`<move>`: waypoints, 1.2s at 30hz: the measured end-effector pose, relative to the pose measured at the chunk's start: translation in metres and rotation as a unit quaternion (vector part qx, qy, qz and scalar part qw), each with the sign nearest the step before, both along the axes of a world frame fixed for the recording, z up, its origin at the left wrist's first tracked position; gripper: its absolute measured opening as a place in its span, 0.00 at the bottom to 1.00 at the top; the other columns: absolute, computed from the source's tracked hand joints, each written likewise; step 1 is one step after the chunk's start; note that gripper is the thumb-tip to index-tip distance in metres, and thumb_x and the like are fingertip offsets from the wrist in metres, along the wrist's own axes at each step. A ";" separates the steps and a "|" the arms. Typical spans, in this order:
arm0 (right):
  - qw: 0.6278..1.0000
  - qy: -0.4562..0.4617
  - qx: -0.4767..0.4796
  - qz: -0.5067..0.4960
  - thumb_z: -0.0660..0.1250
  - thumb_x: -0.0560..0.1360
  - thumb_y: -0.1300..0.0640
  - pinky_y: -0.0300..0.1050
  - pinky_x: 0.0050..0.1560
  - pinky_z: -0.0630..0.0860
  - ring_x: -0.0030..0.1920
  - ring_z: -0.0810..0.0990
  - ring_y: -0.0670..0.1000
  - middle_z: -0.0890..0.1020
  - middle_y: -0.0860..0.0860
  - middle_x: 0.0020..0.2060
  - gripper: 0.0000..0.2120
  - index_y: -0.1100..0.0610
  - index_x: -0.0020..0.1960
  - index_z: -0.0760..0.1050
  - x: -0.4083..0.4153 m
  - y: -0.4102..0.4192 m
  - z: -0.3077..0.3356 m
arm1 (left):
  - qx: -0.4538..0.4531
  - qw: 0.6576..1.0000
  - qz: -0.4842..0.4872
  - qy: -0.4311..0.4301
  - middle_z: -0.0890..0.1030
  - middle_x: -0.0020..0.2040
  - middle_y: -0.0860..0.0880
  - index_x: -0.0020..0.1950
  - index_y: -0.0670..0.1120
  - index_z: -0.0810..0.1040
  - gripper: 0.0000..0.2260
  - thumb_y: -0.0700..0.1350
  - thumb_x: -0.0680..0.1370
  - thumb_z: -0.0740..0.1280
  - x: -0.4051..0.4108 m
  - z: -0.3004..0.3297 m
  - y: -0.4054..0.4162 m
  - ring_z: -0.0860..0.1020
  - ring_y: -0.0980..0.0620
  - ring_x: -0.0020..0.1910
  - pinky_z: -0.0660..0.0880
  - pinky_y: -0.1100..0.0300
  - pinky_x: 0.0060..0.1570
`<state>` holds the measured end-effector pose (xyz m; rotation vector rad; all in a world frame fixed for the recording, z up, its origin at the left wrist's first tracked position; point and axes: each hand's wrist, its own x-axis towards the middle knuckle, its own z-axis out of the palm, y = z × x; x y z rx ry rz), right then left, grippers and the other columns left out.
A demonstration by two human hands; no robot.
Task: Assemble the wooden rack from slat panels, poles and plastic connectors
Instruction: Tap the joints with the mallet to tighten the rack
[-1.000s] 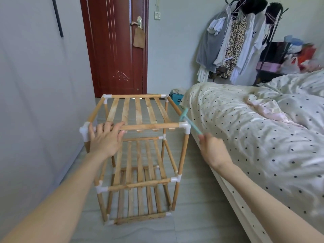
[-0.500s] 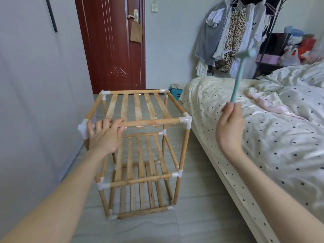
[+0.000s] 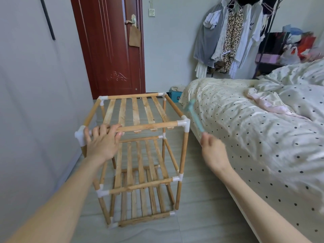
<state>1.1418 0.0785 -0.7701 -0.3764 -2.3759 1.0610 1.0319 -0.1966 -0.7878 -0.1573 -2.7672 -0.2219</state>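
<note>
Rack (image 3: 140, 155) stands centre frame on floor, w/ left hand (image 3: 103, 142) gripping its top front pole and right hand (image 3: 210, 148) gripping blurred teal mallet (image 3: 193, 114) beside top-right connector (image 3: 184, 123): tap squarely, short strokes, keep rack braced.

A dark red door (image 3: 112, 50) stands closed at the back, a brown pouch (image 3: 134, 36) hanging from its handle. Clothes (image 3: 228, 37) hang on a rack beside a bed (image 3: 254, 128) with dotted bedding.
</note>
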 end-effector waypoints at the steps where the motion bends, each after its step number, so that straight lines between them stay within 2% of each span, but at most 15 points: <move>1: 0.993 0.100 -0.040 -0.055 0.48 0.82 0.54 0.47 0.31 0.62 0.30 0.67 0.52 0.69 0.49 0.28 0.18 0.58 0.37 0.65 0.001 0.001 0.010 | 0.001 1.000 0.001 0.001 0.65 0.67 0.49 0.69 0.59 0.62 0.17 0.54 0.82 0.45 -0.001 0.000 0.000 0.57 0.46 0.69 0.38 0.43 0.70; 3: 0.973 0.189 -0.079 -0.107 0.47 0.83 0.55 0.42 0.31 0.62 0.29 0.66 0.47 0.68 0.48 0.29 0.16 0.60 0.41 0.65 0.002 0.001 0.017 | 0.003 1.000 0.003 0.003 0.65 0.67 0.49 0.69 0.59 0.62 0.17 0.54 0.82 0.45 -0.001 -0.001 0.001 0.57 0.46 0.69 0.38 0.43 0.70; 5: 0.997 0.027 -0.039 -0.057 0.47 0.83 0.55 0.36 0.30 0.64 0.29 0.66 0.46 0.68 0.49 0.29 0.15 0.60 0.43 0.65 0.001 -0.007 0.000 | 0.002 1.000 0.003 -0.001 0.65 0.67 0.49 0.69 0.59 0.62 0.17 0.54 0.82 0.45 0.000 0.000 0.000 0.57 0.45 0.69 0.39 0.43 0.70; 7: 0.997 -0.078 0.003 -0.017 0.47 0.83 0.52 0.44 0.37 0.68 0.32 0.70 0.53 0.72 0.53 0.33 0.17 0.59 0.42 0.67 0.001 -0.003 -0.016 | -0.007 1.000 0.007 -0.007 0.65 0.67 0.49 0.69 0.60 0.61 0.17 0.54 0.82 0.44 0.000 0.000 0.000 0.58 0.46 0.69 0.39 0.43 0.71; 11: 0.962 0.234 -0.118 -0.077 0.47 0.81 0.50 0.47 0.34 0.64 0.31 0.67 0.54 0.69 0.51 0.28 0.18 0.53 0.34 0.62 0.002 0.010 0.007 | -0.009 1.000 0.007 -0.003 0.65 0.66 0.50 0.68 0.61 0.61 0.17 0.54 0.82 0.44 0.000 -0.001 0.001 0.58 0.47 0.69 0.40 0.43 0.71; 12: 0.956 0.256 -0.133 -0.062 0.46 0.80 0.50 0.47 0.34 0.64 0.31 0.66 0.53 0.68 0.51 0.28 0.18 0.52 0.34 0.61 0.002 0.008 0.010 | -0.009 1.000 0.005 -0.002 0.65 0.66 0.50 0.68 0.60 0.61 0.17 0.54 0.82 0.44 0.000 0.000 0.002 0.58 0.47 0.69 0.40 0.43 0.71; 16: 0.995 -0.087 -0.036 0.014 0.48 0.82 0.51 0.44 0.32 0.63 0.33 0.68 0.53 0.70 0.50 0.29 0.21 0.55 0.33 0.64 -0.002 0.004 -0.008 | -0.003 1.000 0.006 -0.016 0.65 0.67 0.50 0.69 0.60 0.61 0.17 0.54 0.82 0.44 0.002 0.002 0.000 0.57 0.46 0.69 0.40 0.43 0.71; 19: 0.990 0.101 -0.086 -0.036 0.49 0.82 0.50 0.44 0.31 0.61 0.31 0.65 0.53 0.68 0.51 0.27 0.21 0.57 0.33 0.63 -0.003 0.015 0.010 | -0.006 1.000 0.008 -0.009 0.65 0.67 0.50 0.69 0.60 0.61 0.16 0.54 0.82 0.44 0.001 0.001 0.001 0.58 0.47 0.69 0.40 0.43 0.71; 22: 0.945 0.261 -0.191 -0.059 0.47 0.79 0.46 0.45 0.31 0.62 0.30 0.65 0.52 0.67 0.50 0.26 0.20 0.54 0.32 0.61 -0.003 0.016 0.014 | -0.004 1.000 0.009 -0.008 0.65 0.67 0.49 0.69 0.60 0.62 0.17 0.54 0.82 0.45 0.001 0.001 0.002 0.58 0.46 0.69 0.39 0.44 0.71; 26: 0.971 -0.021 -0.237 -0.018 0.54 0.79 0.51 0.40 0.25 0.58 0.22 0.60 0.49 0.63 0.45 0.21 0.18 0.54 0.31 0.61 -0.008 0.020 -0.012 | -0.006 1.000 0.008 -0.009 0.65 0.67 0.50 0.68 0.60 0.61 0.16 0.54 0.82 0.45 0.001 0.000 0.000 0.58 0.47 0.69 0.39 0.43 0.71; 27: 0.965 -0.029 -0.261 -0.011 0.54 0.79 0.52 0.38 0.22 0.57 0.20 0.59 0.47 0.62 0.45 0.19 0.18 0.54 0.31 0.61 -0.008 0.025 -0.010 | -0.005 1.000 0.007 -0.009 0.65 0.67 0.50 0.68 0.60 0.61 0.16 0.54 0.82 0.45 0.001 0.000 0.000 0.58 0.47 0.69 0.39 0.43 0.71; 28: 0.943 0.006 -0.331 -0.013 0.54 0.80 0.53 0.36 0.20 0.55 0.18 0.57 0.46 0.61 0.45 0.18 0.18 0.54 0.32 0.60 -0.008 0.029 -0.004 | -0.004 1.000 0.005 -0.008 0.65 0.67 0.50 0.68 0.60 0.61 0.16 0.54 0.82 0.45 0.000 0.000 0.000 0.58 0.47 0.69 0.39 0.43 0.71; 31: 0.796 0.107 -0.595 0.006 0.47 0.81 0.53 0.32 0.20 0.49 0.17 0.53 0.45 0.57 0.45 0.17 0.18 0.52 0.32 0.55 -0.003 0.036 0.009 | -0.002 1.000 0.003 -0.007 0.65 0.67 0.50 0.68 0.60 0.62 0.16 0.54 0.82 0.45 0.001 0.000 0.002 0.57 0.46 0.69 0.40 0.43 0.71; 34: 0.707 -0.067 -0.692 0.130 0.51 0.78 0.54 0.31 0.20 0.49 0.19 0.49 0.45 0.57 0.47 0.17 0.20 0.53 0.28 0.59 0.002 0.024 -0.004 | 0.000 1.000 0.005 -0.005 0.65 0.67 0.49 0.67 0.60 0.63 0.16 0.54 0.82 0.45 -0.001 -0.001 -0.001 0.57 0.46 0.69 0.39 0.43 0.71; 36: 0.654 -0.062 -0.739 0.150 0.49 0.79 0.53 0.32 0.18 0.50 0.18 0.48 0.45 0.57 0.47 0.16 0.24 0.53 0.24 0.60 0.004 0.028 -0.007 | -0.004 1.000 0.008 -0.005 0.65 0.67 0.49 0.68 0.60 0.62 0.16 0.54 0.82 0.45 -0.001 -0.002 -0.002 0.57 0.46 0.70 0.39 0.43 0.71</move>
